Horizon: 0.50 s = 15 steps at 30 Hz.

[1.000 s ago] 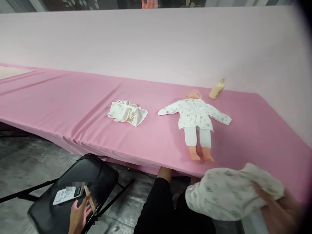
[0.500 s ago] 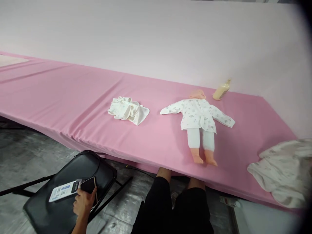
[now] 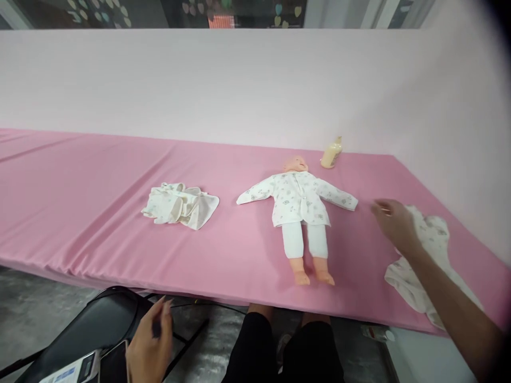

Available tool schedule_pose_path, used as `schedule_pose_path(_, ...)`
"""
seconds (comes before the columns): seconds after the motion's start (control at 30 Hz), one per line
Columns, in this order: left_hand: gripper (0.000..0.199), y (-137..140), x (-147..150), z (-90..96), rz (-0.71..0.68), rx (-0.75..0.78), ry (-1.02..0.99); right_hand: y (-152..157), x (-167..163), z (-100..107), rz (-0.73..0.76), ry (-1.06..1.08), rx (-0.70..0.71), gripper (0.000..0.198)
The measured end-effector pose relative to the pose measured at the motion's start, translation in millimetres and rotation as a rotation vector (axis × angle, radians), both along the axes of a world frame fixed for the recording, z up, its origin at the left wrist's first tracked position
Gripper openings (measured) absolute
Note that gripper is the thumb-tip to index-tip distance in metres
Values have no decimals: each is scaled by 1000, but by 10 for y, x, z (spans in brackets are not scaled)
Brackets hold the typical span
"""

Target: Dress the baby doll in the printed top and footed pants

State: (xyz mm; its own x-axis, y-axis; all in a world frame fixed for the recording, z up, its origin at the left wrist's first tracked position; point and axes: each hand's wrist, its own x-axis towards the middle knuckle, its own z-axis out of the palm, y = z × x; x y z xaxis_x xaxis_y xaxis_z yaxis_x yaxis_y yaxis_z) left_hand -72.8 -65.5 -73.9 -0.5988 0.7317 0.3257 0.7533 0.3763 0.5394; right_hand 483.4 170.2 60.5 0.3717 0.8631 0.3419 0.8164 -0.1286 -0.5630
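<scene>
A baby doll (image 3: 296,164) lies on its back on the pink-covered table (image 3: 239,266). It wears a white patterned jacket (image 3: 291,199) with the sleeves spread out and white leggings (image 3: 293,239); its feet are bare. My right hand (image 3: 393,221), slightly blurred, is over the table right of the doll's sleeve, holding nothing, its fingers loosely bent and a gap showing. Under that forearm lies a crumpled white patterned baby garment (image 3: 433,234). At the lower left, my left hand (image 3: 151,340) is raised beside a phone (image 3: 114,364), thumb and fingers apart and nothing visible in them.
Folded white baby clothes (image 3: 179,205) rest left of the doll. A pale yellow pump bottle (image 3: 331,154) stands near the white wall (image 3: 199,85). A black folding chair (image 3: 115,314) at the table's front edge bears the phone and a white badge (image 3: 74,371).
My left hand has let go of the phone and lifted toward the table. My right hand has come into view over the right side. The head view has tilted up and shifted right.
</scene>
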Motion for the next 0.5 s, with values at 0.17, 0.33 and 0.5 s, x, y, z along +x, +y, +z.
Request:
schedule_pose_path(0.17, 23, 1094, 1430, 1112, -726, 254, -78, 612, -966, 120, 262, -22, 17, 36)
schedule_pose_path(0.33, 28, 2383, 2295, 1368, -901, 154, -58, 1223, -1503, 193, 329, -173, -154, 45)
schedule_pose_path(0.5, 29, 3308, 2636, 1304, -743, 131, -71, 1521, -1737, 328, 324, -613, -293, 47)
